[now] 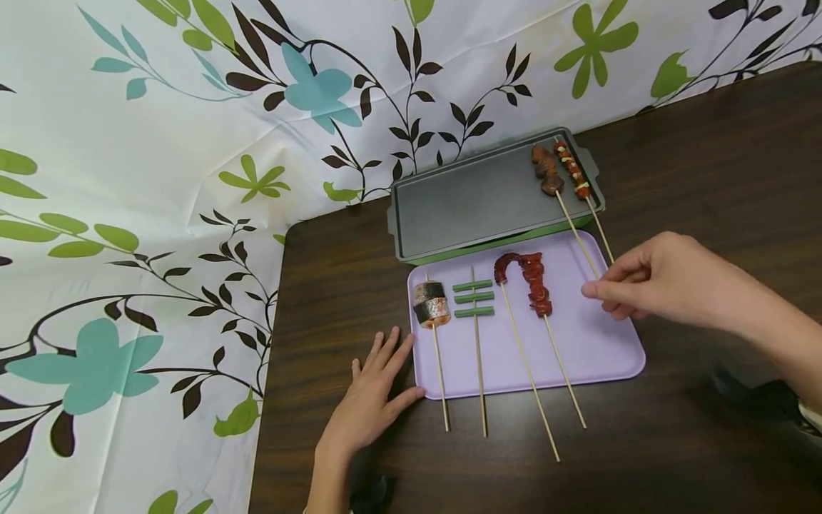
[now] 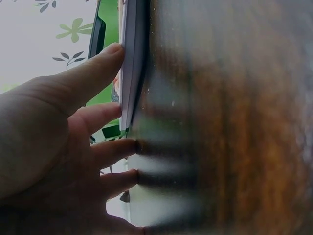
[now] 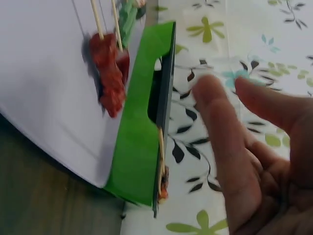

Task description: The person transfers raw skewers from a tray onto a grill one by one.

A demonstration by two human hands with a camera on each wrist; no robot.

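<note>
My right hand point(image 1: 661, 282) hovers over the right side of the lilac tray point(image 1: 604, 357), near the stick ends of two skewers. In the right wrist view, thumb and index finger point(image 3: 222, 142) stand apart with no stick between them. Those skewers, one of browned meat chunks point(image 1: 546, 171) and one red with yellow bits point(image 1: 571, 168), lie on the right end of the grey grill plate point(image 1: 462, 203), sticks jutting over the tray. My left hand point(image 1: 369, 400) rests on the table, fingers spread, thumb and index finger touching the tray's left edge.
On the tray lie a seaweed-wrapped skewer point(image 1: 432, 305), a green-stalk skewer point(image 1: 474, 298), a curled dark-red skewer point(image 1: 504, 265) and a red-meat skewer point(image 1: 539, 293). Their sticks overhang the front edge. The grill's green base point(image 3: 137, 147) stands against a floral-cloth wall point(image 1: 398, 93).
</note>
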